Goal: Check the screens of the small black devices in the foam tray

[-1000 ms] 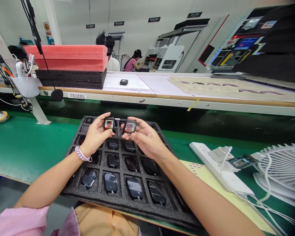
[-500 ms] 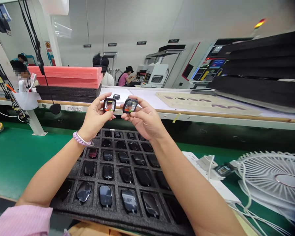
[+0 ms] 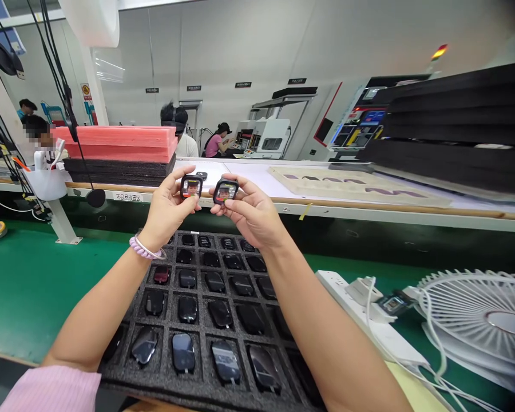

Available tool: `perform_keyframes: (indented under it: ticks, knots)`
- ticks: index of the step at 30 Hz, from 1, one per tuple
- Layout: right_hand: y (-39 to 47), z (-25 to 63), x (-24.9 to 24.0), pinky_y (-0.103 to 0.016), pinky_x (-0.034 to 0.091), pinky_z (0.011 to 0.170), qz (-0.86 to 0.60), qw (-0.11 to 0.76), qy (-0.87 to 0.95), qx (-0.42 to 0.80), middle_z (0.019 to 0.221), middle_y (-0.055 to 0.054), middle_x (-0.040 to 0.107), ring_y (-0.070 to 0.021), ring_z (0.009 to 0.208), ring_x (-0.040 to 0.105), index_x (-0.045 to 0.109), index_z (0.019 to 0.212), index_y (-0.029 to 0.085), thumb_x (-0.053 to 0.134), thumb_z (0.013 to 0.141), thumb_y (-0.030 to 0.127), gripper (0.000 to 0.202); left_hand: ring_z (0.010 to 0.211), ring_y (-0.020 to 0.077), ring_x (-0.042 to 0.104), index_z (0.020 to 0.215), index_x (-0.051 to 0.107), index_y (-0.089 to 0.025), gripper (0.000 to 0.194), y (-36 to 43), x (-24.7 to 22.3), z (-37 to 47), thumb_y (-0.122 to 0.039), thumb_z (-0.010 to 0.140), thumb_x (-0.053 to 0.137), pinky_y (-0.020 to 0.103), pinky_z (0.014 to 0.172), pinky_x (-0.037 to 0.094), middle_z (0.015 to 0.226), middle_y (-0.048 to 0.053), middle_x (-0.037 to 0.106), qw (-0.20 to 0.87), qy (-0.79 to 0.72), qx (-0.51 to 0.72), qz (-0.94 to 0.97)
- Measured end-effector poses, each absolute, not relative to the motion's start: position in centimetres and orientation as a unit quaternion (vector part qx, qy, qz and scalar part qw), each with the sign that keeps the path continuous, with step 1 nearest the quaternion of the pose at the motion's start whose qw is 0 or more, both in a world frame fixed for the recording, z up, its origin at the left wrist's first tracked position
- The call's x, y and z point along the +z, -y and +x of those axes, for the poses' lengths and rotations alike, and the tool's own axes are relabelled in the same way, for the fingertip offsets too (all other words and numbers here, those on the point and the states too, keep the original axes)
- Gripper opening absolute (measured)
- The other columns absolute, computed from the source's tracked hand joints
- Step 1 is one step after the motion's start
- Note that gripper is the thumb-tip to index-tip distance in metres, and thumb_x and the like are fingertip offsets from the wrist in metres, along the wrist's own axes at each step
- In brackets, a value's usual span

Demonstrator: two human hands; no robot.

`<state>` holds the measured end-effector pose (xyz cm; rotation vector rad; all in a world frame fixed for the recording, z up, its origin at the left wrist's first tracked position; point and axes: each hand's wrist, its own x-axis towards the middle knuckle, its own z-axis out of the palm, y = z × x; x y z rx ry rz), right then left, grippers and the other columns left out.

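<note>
My left hand [image 3: 166, 210] holds a small black watch body [image 3: 191, 186] with a lit screen, pinched between thumb and fingers. My right hand [image 3: 249, 214] holds a second lit watch body [image 3: 225, 191] the same way. Both are raised side by side above the far end of a black foam tray [image 3: 171, 332]. The tray lies on the green bench and its pockets hold several dark watch bodies, such as one near the front [image 3: 182, 352]. One pocket on the left holds a reddish one [image 3: 161, 274].
A white power strip [image 3: 371, 323] with plugs and cables lies right of the tray, next to a white fan [image 3: 484, 320]. Pink and black foam sheets [image 3: 120, 150] are stacked on the far bench. Other people work behind it. Cables hang at the left.
Both hands rose from just over the tray's far end to chest height with the two watch bodies, then dipped slightly. The head tilted up, showing more of the room.
</note>
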<state>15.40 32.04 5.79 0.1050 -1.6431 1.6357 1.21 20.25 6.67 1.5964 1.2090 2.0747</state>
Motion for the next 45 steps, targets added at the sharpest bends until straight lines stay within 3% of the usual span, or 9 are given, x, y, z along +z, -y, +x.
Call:
perform_keyframes:
  ticks: [12, 24, 33, 45]
  knots:
    - [-31.9, 15.9, 5.7, -0.033, 0.057, 0.075, 0.031, 0.38, 0.662, 0.645, 0.109, -0.003, 0.071, -0.0178, 0.075, 0.069, 0.055, 0.119, 0.025, 0.069, 0.066, 0.018, 0.055, 0.072, 0.0114, 0.066, 0.128, 0.054, -0.02, 0.056, -19.9, 6.6, 1.8, -0.016, 0.073, 0.067, 0.021, 0.068, 0.058, 0.097, 0.003, 0.065, 0.158, -0.421, 0.703, 0.55]
    - [-32.2, 16.0, 5.1, -0.034, 0.057, 0.071, 0.042, 0.371, 0.669, 0.642, 0.106, -0.004, 0.07, -0.0183, 0.07, 0.068, 0.056, 0.121, 0.024, 0.079, 0.081, 0.04, 0.048, 0.058, 0.0079, 0.061, 0.12, 0.06, -0.019, 0.045, -20.3, 6.2, 1.7, -0.019, 0.076, 0.071, 0.019, 0.058, 0.055, 0.088, 0.001, 0.066, 0.148, -0.426, 0.708, 0.543]
    - [-32.0, 16.0, 5.2, -0.032, 0.056, 0.069, 0.038, 0.367, 0.664, 0.65, 0.105, -0.003, 0.071, -0.017, 0.068, 0.068, 0.058, 0.116, 0.024, 0.078, 0.073, 0.028, 0.048, 0.062, 0.0106, 0.067, 0.121, 0.058, -0.017, 0.044, -20.0, 6.3, 2.1, -0.019, 0.078, 0.064, 0.019, 0.06, 0.058, 0.09, 0.002, 0.067, 0.176, -0.444, 0.695, 0.538]
    - [-31.7, 15.9, 5.2, -0.032, 0.054, 0.065, 0.028, 0.367, 0.671, 0.643, 0.1, -0.002, 0.07, -0.0175, 0.065, 0.066, 0.059, 0.113, 0.024, 0.078, 0.072, 0.031, 0.045, 0.057, 0.0092, 0.064, 0.116, 0.06, -0.017, 0.04, -20.0, 6.1, 2.2, -0.019, 0.076, 0.064, 0.018, 0.054, 0.056, 0.093, 0.003, 0.069, 0.156, -0.455, 0.689, 0.541]
